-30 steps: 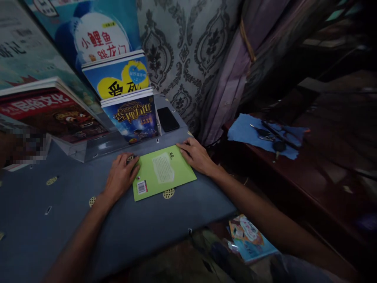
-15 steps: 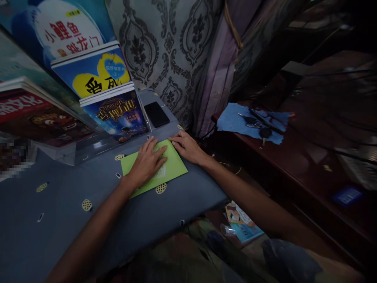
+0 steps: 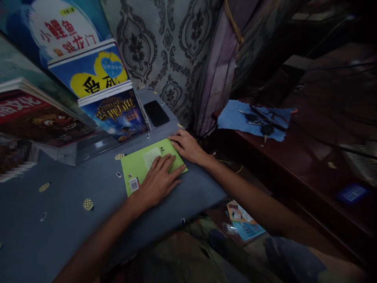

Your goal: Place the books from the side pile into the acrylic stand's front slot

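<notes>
A thin green book point(image 3: 138, 159) lies on the grey-blue tabletop with its barcode side up. My left hand point(image 3: 161, 176) rests flat across its lower right part, fingers spread, covering some of the printed text. At the book's upper right corner is my right hand point(image 3: 187, 145), its fingers stretched along the edge and the thumb apart from the index finger. Neither hand is gripping the book.
Several upright books stand behind in clear holders, among them a dark blue book point(image 3: 119, 114). A black phone point(image 3: 156, 113) lies beside it. To the right, keys point(image 3: 266, 130) and glasses sit on a blue cloth point(image 3: 232, 114). Books lie below the table edge.
My left hand has slid over the green book towards its lower right, uncovering the barcode and text. My right hand has stayed at the upper right corner.
</notes>
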`<action>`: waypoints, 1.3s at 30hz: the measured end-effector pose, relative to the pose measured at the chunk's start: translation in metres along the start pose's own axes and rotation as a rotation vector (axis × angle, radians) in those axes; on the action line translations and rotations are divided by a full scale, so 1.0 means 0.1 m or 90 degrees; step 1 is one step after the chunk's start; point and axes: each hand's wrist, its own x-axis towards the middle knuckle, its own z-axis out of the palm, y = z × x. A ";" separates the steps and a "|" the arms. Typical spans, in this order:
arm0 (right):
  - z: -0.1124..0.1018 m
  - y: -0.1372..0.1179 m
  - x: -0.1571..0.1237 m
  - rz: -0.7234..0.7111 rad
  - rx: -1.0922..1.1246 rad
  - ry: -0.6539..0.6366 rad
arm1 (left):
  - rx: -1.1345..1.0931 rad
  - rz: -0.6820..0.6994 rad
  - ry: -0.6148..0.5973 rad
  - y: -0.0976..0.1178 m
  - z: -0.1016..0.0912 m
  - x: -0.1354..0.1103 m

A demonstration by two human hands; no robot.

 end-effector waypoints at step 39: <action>-0.07 -0.12 0.02 0.059 0.258 0.082 | -0.128 -0.154 -0.198 -0.04 -0.83 -0.08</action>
